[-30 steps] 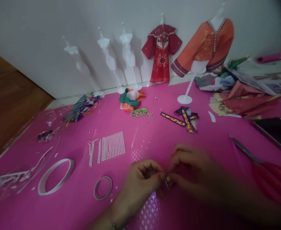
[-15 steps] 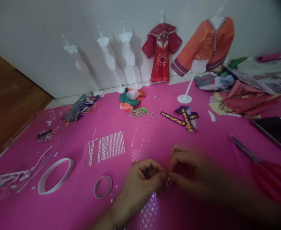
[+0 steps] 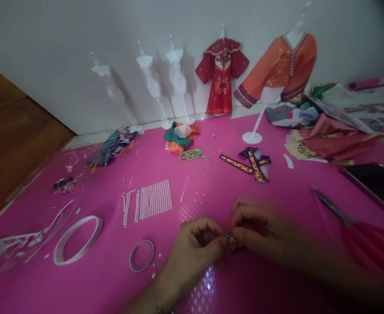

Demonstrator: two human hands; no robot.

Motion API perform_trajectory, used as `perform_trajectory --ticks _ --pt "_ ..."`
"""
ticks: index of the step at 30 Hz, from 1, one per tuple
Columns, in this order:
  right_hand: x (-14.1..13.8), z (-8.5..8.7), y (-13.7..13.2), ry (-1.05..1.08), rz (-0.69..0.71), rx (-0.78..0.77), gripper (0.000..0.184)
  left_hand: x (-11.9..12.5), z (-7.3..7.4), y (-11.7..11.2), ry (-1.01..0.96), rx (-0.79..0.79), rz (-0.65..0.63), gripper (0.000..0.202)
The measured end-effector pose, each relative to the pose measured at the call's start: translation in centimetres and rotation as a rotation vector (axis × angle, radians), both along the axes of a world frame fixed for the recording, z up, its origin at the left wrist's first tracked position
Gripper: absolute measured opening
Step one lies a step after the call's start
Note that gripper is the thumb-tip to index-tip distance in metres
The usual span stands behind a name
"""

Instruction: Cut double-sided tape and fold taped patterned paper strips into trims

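Yellow and dark, the small scrap [image 3: 232, 240] left of the scissors [image 3: 347, 219] shows more than half a second ago; left hand [image 3: 193, 246] and right hand [image 3: 264, 226] both pinch it, fingertips together, apparently adjusting their grip.

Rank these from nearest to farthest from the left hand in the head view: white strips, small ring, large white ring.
From the left hand:
1. Small ring, just to its left.
2. Large white ring, farther left.
3. White strips, in a tangle by the picture's left edge.
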State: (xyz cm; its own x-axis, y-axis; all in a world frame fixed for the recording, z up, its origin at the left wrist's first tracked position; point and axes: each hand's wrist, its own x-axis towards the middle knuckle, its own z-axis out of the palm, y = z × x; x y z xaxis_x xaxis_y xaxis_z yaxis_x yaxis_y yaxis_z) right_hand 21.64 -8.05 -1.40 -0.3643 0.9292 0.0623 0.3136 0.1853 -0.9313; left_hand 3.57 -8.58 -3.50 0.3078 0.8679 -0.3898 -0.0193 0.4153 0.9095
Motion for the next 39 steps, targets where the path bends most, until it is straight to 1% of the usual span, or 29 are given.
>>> perform_trajectory --ticks 4,7,10,13,15,18,21,24,26,28,32,35,39 --pt "-0.1 -0.4 0.0 0.006 0.015 0.063 0.014 -0.1 0.0 0.0 0.027 0.024 -0.017 0.022" --pt "-0.3 -0.8 0.0 0.025 0.006 0.072 0.015 0.0 0.0 -0.2 0.040 0.051 -0.013 0.027" --pt "-0.2 -0.8 0.1 0.042 -0.005 0.015 0.015 0.1 -0.2 -0.3 0.035 0.056 -0.020 0.030" --pt "-0.1 -0.3 0.2 0.076 0.022 -0.068 0.018 0.2 -0.3 -0.3 0.016 0.038 -0.023 0.032" --pt "0.0 0.0 0.2 0.071 0.029 -0.091 0.022 0.2 -0.5 -0.3 -0.006 0.020 -0.011 0.033" --pt "0.1 0.2 0.2 0.057 0.012 -0.068 0.018 0.1 -0.6 -0.2 -0.002 0.013 -0.012 0.033" --pt "-0.1 -0.3 0.1 0.042 -0.018 -0.012 0.013 0.0 -0.5 -0.2 0.039 0.012 -0.028 0.033" --pt "-0.3 -0.9 0.1 0.039 -0.038 0.007 0.014 0.2 0.1 -0.3 0.040 0.004 -0.034 0.030" --pt "-0.4 -1.0 0.1 0.056 -0.041 -0.020 0.015 0.2 0.4 -0.3 0.034 -0.005 -0.052 0.027" --pt "-0.5 -0.8 0.1 0.066 -0.029 -0.081 0.017 0.2 0.4 -0.3 0.037 -0.008 -0.057 0.026" --pt "-0.3 0.0 0.1 0.116 0.027 -0.195 0.023 0.1 -0.5 -0.4 0.000 0.012 -0.020 0.027" --pt "-0.2 0.1 0.1 0.114 0.003 -0.163 0.019 0.0 -0.9 -0.4 -0.011 0.015 -0.018 0.027" --pt "-0.3 -0.2 0.0 0.055 -0.039 -0.113 0.015 0.0 -0.4 -0.4 -0.020 0.002 -0.032 0.027"
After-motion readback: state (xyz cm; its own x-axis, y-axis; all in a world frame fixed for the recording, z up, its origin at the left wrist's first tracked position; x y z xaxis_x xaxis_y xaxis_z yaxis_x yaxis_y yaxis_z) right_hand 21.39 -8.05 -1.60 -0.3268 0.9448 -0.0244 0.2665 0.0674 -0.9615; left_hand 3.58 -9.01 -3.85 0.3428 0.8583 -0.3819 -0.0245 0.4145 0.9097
